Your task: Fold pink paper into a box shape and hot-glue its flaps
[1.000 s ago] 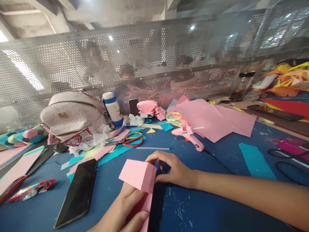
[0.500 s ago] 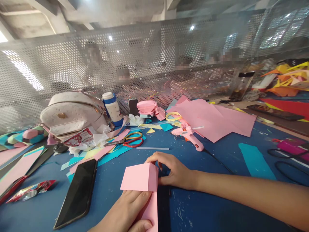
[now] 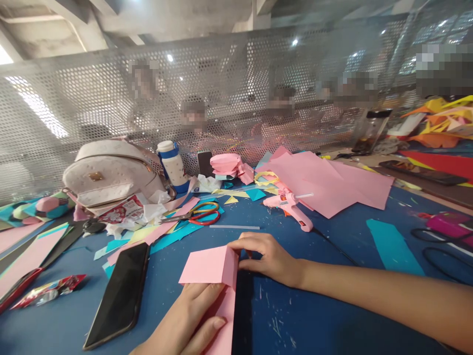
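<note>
A strip of pink paper, its far end folded over into a box-like flap, lies at the front middle of the table. My left hand presses on the near part of the strip, its fingertips hidden beneath the flap and its thumb resting on the paper. At the flap's far right corner my right hand grips the paper's edge between curled fingers and thumb. A black phone lies left of my left hand. Beyond the paper is a clear glue stick.
A pink glue gun with a black cord lies beyond my right hand, by large pink sheets. Scissors rest on paper scraps at centre left. A backpack and bottle stand before a perforated screen, people behind it.
The folded pink paper has shifted slightly left and its flap tilts a little more. My left hand has moved slightly left with it; my right hand's fingers have closed in at the corner.
</note>
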Demonstrator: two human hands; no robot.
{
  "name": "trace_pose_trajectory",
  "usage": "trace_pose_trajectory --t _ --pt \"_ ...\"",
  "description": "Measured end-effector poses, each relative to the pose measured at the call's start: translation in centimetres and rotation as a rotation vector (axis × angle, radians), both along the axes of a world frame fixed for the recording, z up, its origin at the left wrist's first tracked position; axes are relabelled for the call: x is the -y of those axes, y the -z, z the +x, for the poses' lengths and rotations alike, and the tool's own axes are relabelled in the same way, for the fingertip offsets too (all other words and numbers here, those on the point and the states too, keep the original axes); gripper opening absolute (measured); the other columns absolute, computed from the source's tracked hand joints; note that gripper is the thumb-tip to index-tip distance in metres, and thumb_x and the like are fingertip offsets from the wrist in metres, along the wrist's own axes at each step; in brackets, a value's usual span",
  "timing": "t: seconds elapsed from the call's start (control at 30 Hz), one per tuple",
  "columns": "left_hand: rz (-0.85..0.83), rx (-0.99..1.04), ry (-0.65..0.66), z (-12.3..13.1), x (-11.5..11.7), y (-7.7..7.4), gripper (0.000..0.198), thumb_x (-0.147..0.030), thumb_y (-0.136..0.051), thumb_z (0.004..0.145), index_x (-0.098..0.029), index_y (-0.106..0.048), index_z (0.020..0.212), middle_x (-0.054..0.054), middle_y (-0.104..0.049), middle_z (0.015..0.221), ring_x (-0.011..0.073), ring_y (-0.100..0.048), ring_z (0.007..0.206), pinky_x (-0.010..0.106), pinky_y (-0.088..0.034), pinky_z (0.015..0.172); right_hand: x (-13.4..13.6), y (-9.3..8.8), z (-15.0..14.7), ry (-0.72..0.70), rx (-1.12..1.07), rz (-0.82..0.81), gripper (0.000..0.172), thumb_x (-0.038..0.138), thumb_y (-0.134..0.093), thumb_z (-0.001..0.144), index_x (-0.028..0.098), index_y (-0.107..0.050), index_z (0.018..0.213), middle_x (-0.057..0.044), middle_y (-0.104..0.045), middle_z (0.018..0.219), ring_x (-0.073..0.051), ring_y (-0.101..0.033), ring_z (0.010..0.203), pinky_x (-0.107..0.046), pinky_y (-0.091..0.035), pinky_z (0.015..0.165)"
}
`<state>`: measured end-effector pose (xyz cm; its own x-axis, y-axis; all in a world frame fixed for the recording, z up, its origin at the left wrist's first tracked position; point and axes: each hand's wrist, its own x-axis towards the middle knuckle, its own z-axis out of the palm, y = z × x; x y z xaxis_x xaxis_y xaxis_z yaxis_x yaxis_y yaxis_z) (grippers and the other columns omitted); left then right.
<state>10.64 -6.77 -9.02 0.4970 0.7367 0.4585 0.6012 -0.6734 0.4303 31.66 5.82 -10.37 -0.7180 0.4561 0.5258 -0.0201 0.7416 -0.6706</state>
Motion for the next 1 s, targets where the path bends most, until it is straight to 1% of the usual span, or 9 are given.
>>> trace_pose_trajectory --t 0.13,0.27,0.37,0.47,0.63,0.77,0.9,1.0 --pt "-0.019 0.025 0.01 0.03 -0.05 0.02 0.052 -0.042 -0.032 0.099 -0.034 -0.021 0.149 0.011 -0.059 0.123 0.0235 -0.061 0.106 0.032 -0.049 0.09 -0.13 0.08 0.0 -0.036 -0.028 0.041 0.039 0.047 -0.05 0.093 0.017 -0.067 0.112 -0.005 -0.069 0.087 -0.014 -0.06 0.077 -0.024 -0.044 0.073" --pt "-0.056 0.05 0.026 0.11 -0.06 0.32 0.046 -0.043 -0.033 0.098 -0.033 -0.032 0.143 0.009 -0.061 0.117 0.0216 -0.061 0.1 0.03 -0.049 0.088 -0.05 0.04 0.02 -0.031 0.003 0.055 0.045 0.051 -0.045 0.095 0.015 -0.068 0.109 -0.006 -0.069 0.085 -0.014 -0.061 0.076 -0.025 -0.045 0.072" --pt "-0.072 0.079 0.018 0.4 0.11 0.4 0.043 -0.044 -0.032 0.099 -0.033 -0.035 0.14 0.008 -0.061 0.115 0.0206 -0.06 0.1 0.029 -0.048 0.088 0.04 0.04 0.06 -0.021 0.014 0.07 0.048 0.052 -0.043 0.095 0.014 -0.068 0.109 -0.006 -0.069 0.084 -0.014 -0.06 0.075 -0.025 -0.045 0.071" --pt "-0.08 0.1 0.016 0.65 0.28 0.33 0.039 -0.044 -0.031 0.099 -0.033 -0.038 0.136 0.006 -0.061 0.111 0.0192 -0.06 0.095 0.027 -0.048 0.085 0.08 0.08 0.07 -0.025 0.008 0.068 0.046 0.05 -0.043 0.096 0.014 -0.069 0.109 -0.006 -0.069 0.083 -0.014 -0.06 0.075 -0.025 -0.044 0.071" --pt "-0.119 0.087 0.026 0.35 0.16 0.45 0.042 -0.044 -0.03 0.099 -0.027 -0.043 0.134 0.01 -0.062 0.111 0.021 -0.06 0.095 0.03 -0.049 0.086 0.1 -0.02 0.02 -0.031 -0.04 0.038 0.041 0.05 -0.049 0.093 0.016 -0.07 0.103 -0.005 -0.068 0.083 -0.013 -0.059 0.074 -0.024 -0.044 0.07" --pt "-0.149 0.046 0.025 -0.05 -0.03 0.73 0.045 -0.044 -0.032 0.098 -0.025 -0.043 0.137 0.012 -0.062 0.114 0.0223 -0.061 0.098 0.032 -0.049 0.09 0.18 -0.19 0.04 -0.014 -0.06 0.015 0.037 0.049 -0.053 0.091 0.016 -0.069 0.097 -0.004 -0.067 0.082 -0.013 -0.058 0.073 -0.024 -0.043 0.067" --pt "-0.082 0.018 0.007 0.06 0.05 0.42 0.05 -0.046 -0.028 0.098 -0.024 -0.036 0.142 0.014 -0.062 0.114 0.0258 -0.06 0.106 0.038 -0.047 0.095 0.24 -0.22 0.05 -0.016 -0.059 0.011 0.033 0.046 -0.055 0.091 0.017 -0.067 0.1 -0.004 -0.068 0.085 -0.013 -0.057 0.075 -0.022 -0.042 0.062" --pt "-0.049 0.009 0.002 0.07 0.1 0.23 0.05 -0.045 -0.027 0.099 -0.025 -0.034 0.144 0.014 -0.063 0.113 0.0272 -0.058 0.109 0.039 -0.047 0.095 0.24 -0.19 0.01 -0.02 -0.068 0.009 0.032 0.047 -0.055 0.091 0.018 -0.066 0.103 -0.004 -0.068 0.088 -0.013 -0.057 0.076 -0.021 -0.041 0.059"
